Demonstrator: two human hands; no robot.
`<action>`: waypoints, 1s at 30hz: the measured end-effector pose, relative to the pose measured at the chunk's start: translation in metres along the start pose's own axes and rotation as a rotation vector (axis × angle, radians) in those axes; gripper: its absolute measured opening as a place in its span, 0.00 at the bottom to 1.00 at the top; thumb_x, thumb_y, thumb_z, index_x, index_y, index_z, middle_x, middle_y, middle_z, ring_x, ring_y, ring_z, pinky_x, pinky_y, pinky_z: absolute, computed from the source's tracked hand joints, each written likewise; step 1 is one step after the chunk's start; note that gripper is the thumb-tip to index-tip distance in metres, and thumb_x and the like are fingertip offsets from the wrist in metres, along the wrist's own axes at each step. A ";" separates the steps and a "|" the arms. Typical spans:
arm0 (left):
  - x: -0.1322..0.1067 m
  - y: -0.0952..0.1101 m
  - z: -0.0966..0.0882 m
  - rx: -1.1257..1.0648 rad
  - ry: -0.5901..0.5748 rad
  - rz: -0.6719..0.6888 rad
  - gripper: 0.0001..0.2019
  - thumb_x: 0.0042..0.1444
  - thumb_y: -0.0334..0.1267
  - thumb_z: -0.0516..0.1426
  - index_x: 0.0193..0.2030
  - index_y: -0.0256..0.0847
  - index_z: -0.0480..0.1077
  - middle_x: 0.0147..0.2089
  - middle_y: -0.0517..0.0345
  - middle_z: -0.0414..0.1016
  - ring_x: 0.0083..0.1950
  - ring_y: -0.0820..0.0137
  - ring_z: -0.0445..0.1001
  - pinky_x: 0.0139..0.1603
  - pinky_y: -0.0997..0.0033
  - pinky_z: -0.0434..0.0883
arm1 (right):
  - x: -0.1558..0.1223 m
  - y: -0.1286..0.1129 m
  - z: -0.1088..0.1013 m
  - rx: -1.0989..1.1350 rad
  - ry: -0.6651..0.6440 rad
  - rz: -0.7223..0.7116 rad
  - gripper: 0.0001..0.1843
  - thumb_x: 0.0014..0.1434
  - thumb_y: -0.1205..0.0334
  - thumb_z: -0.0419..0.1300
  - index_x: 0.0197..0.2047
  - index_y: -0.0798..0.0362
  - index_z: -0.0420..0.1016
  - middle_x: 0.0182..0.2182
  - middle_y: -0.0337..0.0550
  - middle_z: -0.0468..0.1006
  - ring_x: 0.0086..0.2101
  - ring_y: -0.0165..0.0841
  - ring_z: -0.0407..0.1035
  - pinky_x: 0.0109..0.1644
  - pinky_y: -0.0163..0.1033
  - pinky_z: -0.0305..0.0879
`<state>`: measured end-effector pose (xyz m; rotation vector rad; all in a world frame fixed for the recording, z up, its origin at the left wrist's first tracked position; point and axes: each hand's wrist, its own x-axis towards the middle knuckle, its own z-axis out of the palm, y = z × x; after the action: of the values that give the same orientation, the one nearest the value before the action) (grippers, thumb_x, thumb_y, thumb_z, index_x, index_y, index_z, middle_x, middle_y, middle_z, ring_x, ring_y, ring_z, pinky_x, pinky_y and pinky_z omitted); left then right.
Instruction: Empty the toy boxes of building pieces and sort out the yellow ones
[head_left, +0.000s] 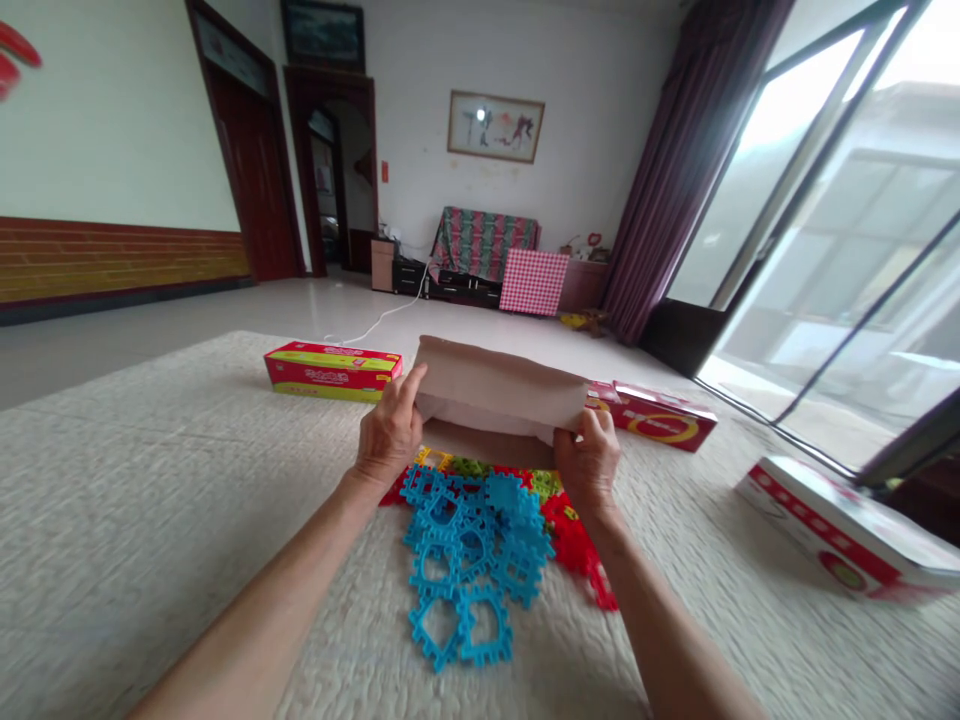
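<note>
I hold a plain brown cardboard box (499,392) tipped up, with its open side facing down toward me. My left hand (390,432) grips its left end, thumb up along the side. My right hand (589,458) is closed on its right end. Under and in front of the box lies a heap of flat interlocking plastic tiles: several blue ones (469,555) nearest me, red ones (574,535) to the right, and green and yellow ones (469,466) just below the box opening.
Everything rests on a cream quilted mat (150,520). A red and yellow toy box (332,369) lies at the back left, a red one (660,415) behind my right hand, another (840,530) at the right edge. Glass sliding doors (840,250) stand to the right.
</note>
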<state>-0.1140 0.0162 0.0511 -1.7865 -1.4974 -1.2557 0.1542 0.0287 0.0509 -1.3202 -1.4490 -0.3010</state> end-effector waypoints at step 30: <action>-0.068 0.005 -0.211 -0.007 -0.734 -0.194 0.30 0.50 0.26 0.52 0.62 0.39 0.67 0.54 0.47 0.78 0.53 0.63 0.77 0.52 0.70 0.71 | -0.092 -0.129 -0.159 0.029 -0.585 0.316 0.05 0.43 0.65 0.54 0.19 0.51 0.64 0.15 0.34 0.62 0.20 0.29 0.57 0.25 0.34 0.47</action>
<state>-0.1777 -0.1924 0.0898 -2.2876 -2.0853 -0.6912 0.1120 -0.1875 0.0930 -1.6684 -1.6692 0.3421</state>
